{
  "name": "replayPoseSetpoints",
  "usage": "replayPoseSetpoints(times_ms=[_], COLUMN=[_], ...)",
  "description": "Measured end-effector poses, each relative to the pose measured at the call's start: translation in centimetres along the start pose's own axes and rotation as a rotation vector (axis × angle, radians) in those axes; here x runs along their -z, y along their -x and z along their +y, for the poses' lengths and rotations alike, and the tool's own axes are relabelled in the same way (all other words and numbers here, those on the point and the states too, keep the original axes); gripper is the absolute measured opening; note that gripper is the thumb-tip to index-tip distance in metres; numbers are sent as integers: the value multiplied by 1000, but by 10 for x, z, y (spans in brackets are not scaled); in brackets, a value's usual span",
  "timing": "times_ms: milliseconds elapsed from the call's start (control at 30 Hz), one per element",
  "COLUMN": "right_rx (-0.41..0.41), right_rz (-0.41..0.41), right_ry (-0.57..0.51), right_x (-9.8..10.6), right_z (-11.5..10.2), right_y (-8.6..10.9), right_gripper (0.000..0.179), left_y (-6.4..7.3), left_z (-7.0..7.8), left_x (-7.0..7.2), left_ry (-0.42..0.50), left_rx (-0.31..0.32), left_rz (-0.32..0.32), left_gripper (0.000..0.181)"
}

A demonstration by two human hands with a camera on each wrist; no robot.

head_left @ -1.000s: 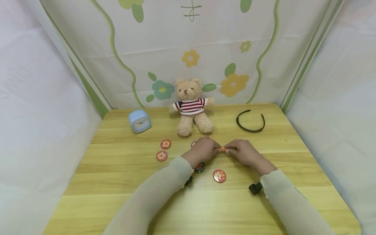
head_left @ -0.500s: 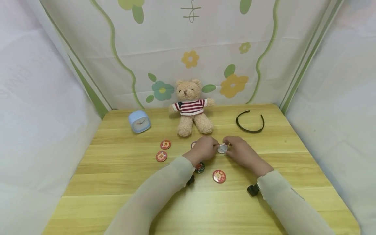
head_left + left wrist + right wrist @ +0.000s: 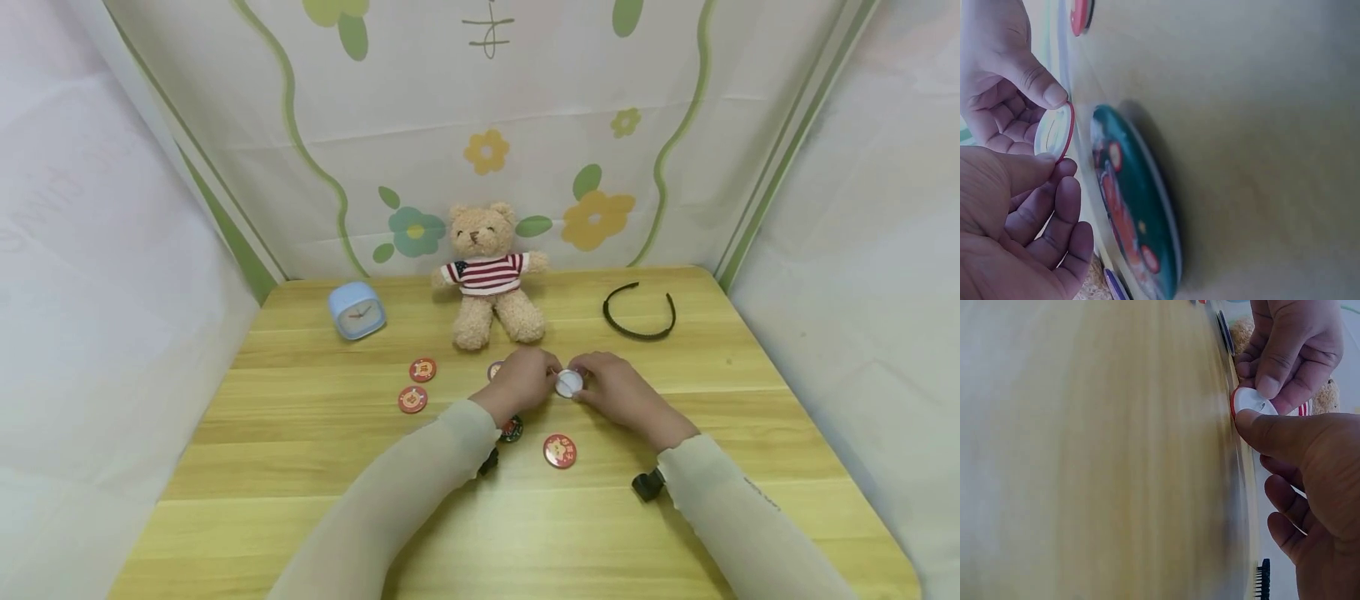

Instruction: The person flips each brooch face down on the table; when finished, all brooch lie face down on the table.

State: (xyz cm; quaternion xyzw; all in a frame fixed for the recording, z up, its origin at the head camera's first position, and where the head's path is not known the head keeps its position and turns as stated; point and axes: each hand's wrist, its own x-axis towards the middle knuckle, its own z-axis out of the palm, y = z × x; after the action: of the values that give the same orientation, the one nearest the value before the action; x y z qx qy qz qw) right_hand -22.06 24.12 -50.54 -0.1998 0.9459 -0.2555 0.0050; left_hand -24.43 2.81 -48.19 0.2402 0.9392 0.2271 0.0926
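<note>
In the head view both hands meet over the middle of the table around a round pin badge [image 3: 569, 383], its white back and thin pin facing up. My left hand [image 3: 521, 382] pinches the badge's left edge between thumb and fingers. The opposite edge is pinched by my right hand [image 3: 618, 392]. A red rim shows on the badge [image 3: 1249, 401] in the right wrist view; its printed front is hidden. Partly under my left hand and wrist lie a dark green badge [image 3: 512, 428] and a purple-rimmed badge [image 3: 494, 369]. A red badge [image 3: 560, 451] lies nearer the front.
Two red badges [image 3: 412, 399] lie to the left on the wooden table [image 3: 262, 483]. Behind them stands a light blue clock [image 3: 357, 310]. A teddy bear [image 3: 489, 275] in a striped shirt sits at the back, with a black headband [image 3: 640, 333] to its right.
The held badge has turned from edge-on, with red and orange showing, to white back up. Both hands stay in nearly the same place, their fingers shifting on its rim.
</note>
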Motion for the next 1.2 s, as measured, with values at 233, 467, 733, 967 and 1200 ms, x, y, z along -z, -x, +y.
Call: replayPoseSetpoints(times_ms=[233, 467, 733, 967, 1200], right_rx=[-13, -11, 0, -36, -27], right_rz=[-39, -39, -71, -80, -71], right_ry=[-7, -30, -37, -18, 23], right_x=[4, 6, 11, 27, 39], right_z=[3, 8, 16, 32, 47], right_y=[5, 10, 17, 38, 54], right_gripper=[41, 40, 39, 36, 31], left_y=[-1, -1, -4, -11, -18], left_z=[4, 5, 20, 49, 70], left_x=[-6, -9, -9, -19, -27], left_ry=[-57, -73, -135, -239, -268], left_rx=[-9, -66, -74, -114, -135], left_rz=[-6, -24, -59, -69, -78], left_gripper=[23, 6, 24, 12, 15])
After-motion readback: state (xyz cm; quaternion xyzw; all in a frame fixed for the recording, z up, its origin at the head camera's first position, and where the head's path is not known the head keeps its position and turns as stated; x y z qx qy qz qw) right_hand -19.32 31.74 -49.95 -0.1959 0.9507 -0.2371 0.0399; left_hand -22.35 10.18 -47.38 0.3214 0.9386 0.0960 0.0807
